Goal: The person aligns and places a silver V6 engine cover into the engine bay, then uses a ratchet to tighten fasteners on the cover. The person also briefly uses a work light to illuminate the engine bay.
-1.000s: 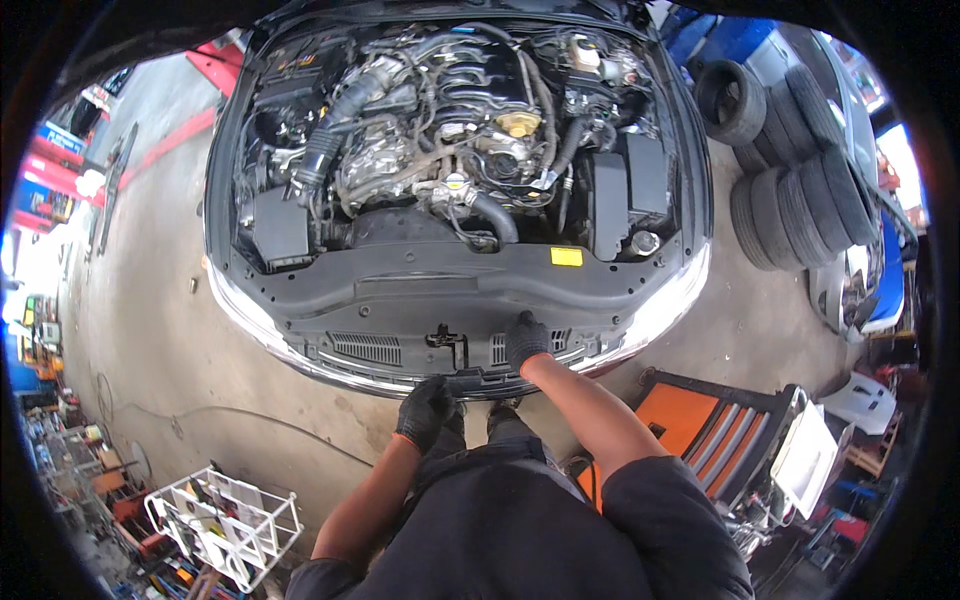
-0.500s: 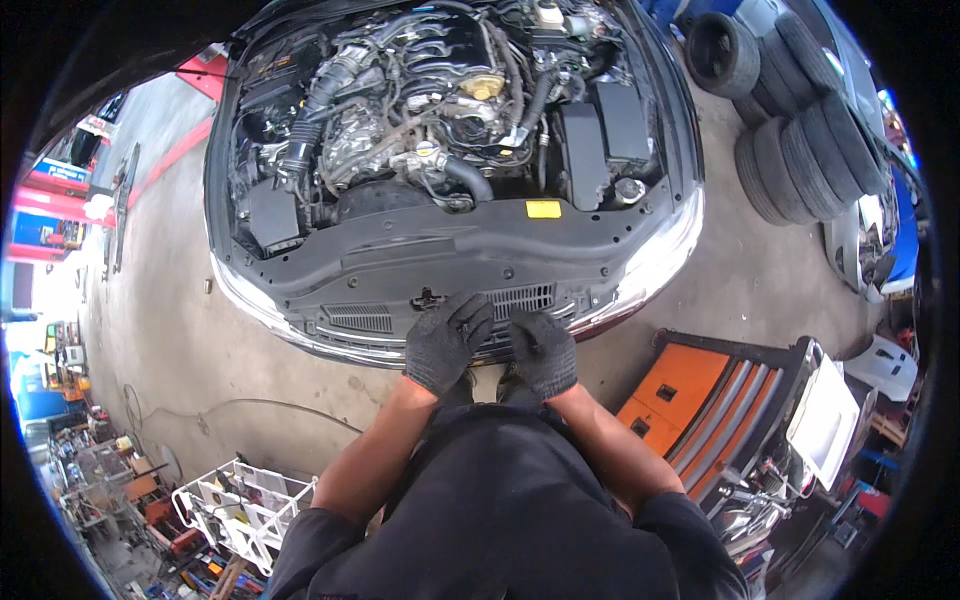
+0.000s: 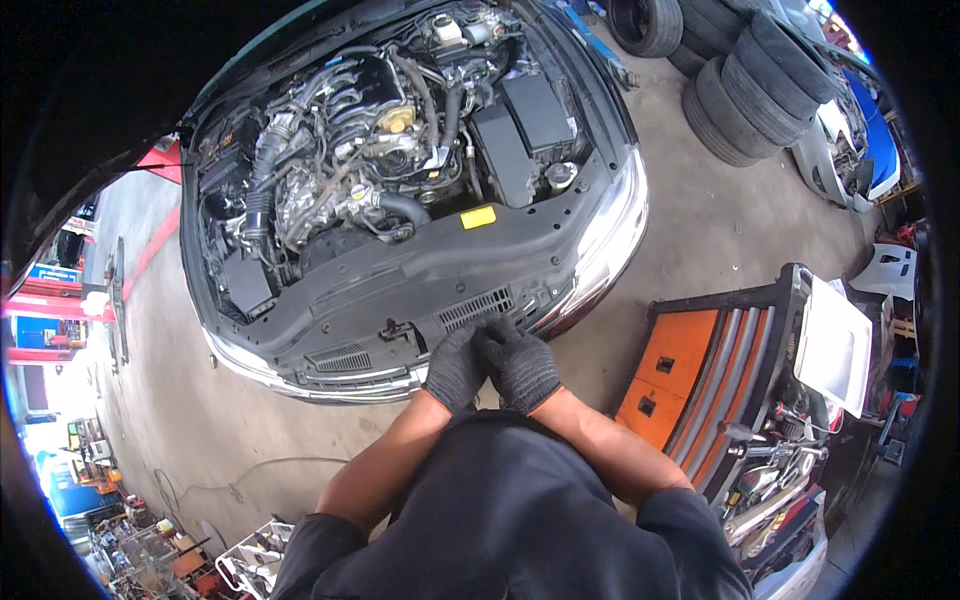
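Black plastic radiator cover (image 3: 400,283) is seen across the front of the car (image 3: 612,215), ahead of the engine (image 3: 362,97), with left gloved hand (image 3: 457,372) and right gloved hand (image 3: 523,372) held together by its near edge, both partly curled; whether anything is grasped cannot be told, orange-fronted tool chest (image 3: 684,352) noted right

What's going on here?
A person in dark gloves stands at the front of a car with its engine exposed. The left hand and right hand are together at the front edge, by a slatted vent; whether either grip has anything in it can't be made out. An orange-and-black tool cabinet stands to the person's right, with stacked tires beyond.
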`<state>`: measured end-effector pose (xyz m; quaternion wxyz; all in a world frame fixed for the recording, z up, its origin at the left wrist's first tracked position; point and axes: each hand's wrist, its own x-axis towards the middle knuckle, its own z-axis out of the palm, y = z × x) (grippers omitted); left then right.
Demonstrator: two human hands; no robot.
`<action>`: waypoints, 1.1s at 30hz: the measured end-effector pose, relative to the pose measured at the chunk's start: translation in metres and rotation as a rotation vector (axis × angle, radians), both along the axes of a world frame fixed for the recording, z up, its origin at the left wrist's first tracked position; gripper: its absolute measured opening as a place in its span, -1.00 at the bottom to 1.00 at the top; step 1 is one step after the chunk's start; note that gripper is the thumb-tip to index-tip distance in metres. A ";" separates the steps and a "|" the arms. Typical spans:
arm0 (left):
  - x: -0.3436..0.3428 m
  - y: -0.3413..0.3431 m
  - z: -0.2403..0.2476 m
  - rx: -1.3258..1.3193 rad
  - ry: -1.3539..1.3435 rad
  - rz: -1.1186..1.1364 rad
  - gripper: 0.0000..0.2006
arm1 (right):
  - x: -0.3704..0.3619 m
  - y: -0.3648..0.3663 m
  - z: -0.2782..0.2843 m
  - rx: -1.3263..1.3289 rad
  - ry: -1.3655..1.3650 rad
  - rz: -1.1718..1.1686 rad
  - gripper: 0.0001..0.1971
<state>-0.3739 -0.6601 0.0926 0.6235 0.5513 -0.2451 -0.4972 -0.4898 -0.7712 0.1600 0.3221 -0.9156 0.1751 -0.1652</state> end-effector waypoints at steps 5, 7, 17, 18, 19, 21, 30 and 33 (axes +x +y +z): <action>0.004 0.008 -0.042 0.131 -0.450 -0.342 -0.52 | -0.004 -0.003 -0.003 0.031 0.208 0.024 -0.77; 0.001 0.007 -0.045 0.104 -0.135 -0.213 -0.56 | -0.004 -0.002 -0.003 0.018 0.143 -0.004 -0.78; 0.002 0.023 -0.035 -0.012 -0.377 -0.052 -0.42 | 0.006 -0.001 -0.015 0.051 0.265 0.098 -0.76; 0.000 0.025 -0.042 0.011 -0.106 0.047 -0.41 | 0.006 0.000 -0.014 0.053 0.198 0.107 -0.76; -0.001 0.029 -0.048 0.063 -0.049 0.059 -0.39 | 0.006 0.001 -0.013 0.073 0.178 0.119 -0.76; -0.001 0.032 -0.059 0.071 -0.088 0.043 -0.36 | 0.006 0.002 -0.009 0.083 0.174 0.127 -0.76; -0.009 0.014 -0.019 0.058 0.468 0.216 -0.58 | 0.000 0.001 0.002 0.119 0.034 -0.033 -0.79; -0.014 0.005 0.004 0.125 0.153 0.201 -0.69 | 0.000 0.001 -0.005 0.104 -0.015 -0.069 -0.82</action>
